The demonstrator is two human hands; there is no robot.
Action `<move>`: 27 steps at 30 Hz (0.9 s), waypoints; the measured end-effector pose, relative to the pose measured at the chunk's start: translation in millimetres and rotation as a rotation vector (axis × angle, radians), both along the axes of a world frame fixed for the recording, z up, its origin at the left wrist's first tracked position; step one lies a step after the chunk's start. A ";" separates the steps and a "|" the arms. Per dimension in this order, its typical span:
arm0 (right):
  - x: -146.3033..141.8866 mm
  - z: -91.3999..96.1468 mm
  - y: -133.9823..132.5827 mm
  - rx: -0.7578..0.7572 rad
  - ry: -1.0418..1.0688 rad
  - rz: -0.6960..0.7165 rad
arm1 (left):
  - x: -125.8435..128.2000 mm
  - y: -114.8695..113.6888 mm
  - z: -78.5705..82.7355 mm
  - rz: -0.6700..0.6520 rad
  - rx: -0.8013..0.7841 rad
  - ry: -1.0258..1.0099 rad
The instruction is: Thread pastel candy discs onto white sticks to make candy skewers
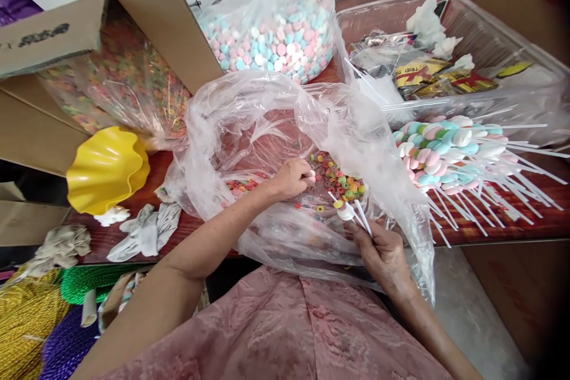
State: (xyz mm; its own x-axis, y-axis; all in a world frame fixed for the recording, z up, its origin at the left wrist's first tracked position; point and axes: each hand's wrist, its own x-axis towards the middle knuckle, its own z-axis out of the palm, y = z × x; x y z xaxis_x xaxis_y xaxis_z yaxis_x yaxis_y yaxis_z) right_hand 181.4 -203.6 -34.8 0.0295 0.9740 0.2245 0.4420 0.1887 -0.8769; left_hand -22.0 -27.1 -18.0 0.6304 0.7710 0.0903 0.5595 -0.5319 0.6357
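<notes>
My left hand [294,178] reaches into a large clear plastic bag [267,124] and pinches a small white ring candy between its fingertips. Small coloured ring candies [341,181] lie loose in the bottom of that bag, just right of the hand. My right hand [383,249] is closed on a few thin white sticks [358,217] at the bag's near edge; one stick carries a white candy. To the right lies a pile of finished candy sticks [445,148], pastel rings threaded on white sticks.
A bag of pastel candies [276,35] stands at the back. An open cardboard box [89,29] holds a bag of coloured rings [129,83]. A yellow wavy bowl [107,169] sits left. A clear tray [490,35] with wrappers is at the right. Crumpled paper [142,231] lies near.
</notes>
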 end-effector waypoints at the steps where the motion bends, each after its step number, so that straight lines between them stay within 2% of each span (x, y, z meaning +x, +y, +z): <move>1: -1.0 0.9 0.1 -0.003 0.000 0.002 | 0.5 -1.0 -0.4 0.017 -0.009 -0.030; 5: -2.0 6.1 0.5 -0.009 0.001 0.004 | 3.8 -12.1 7.4 0.132 -0.081 -0.202; 8: -1.8 12.5 1.8 0.009 -0.016 0.021 | 2.7 -28.0 26.0 0.221 -0.245 -0.407; 12: -6.9 22.7 4.5 0.070 -0.060 0.033 | -7.9 -55.3 51.3 0.256 -0.477 -0.696; 14: -12.6 28.3 5.6 0.104 -0.069 0.058 | -14.4 -68.2 56.3 0.291 -0.561 -0.849; 17: -22.6 36.2 7.0 0.135 -0.093 0.100 | -20.7 -82.7 54.0 0.368 -0.649 -1.066; 23: -35.3 39.6 9.6 0.169 -0.188 0.123 | -21.9 -93.5 38.6 0.478 -0.542 -1.227; 27: -37.1 37.3 9.9 0.183 -0.287 0.122 | -22.4 -94.1 30.1 0.513 -0.300 -1.154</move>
State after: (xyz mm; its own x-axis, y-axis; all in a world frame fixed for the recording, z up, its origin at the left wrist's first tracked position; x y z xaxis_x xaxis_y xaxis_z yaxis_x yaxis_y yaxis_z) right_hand 144.2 -193.6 2.4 -0.1740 0.9095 0.3775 0.6297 0.3975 -0.6674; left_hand -44.4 -121.2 12.1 -0.0665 0.9843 0.1633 -0.2917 -0.1756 0.9402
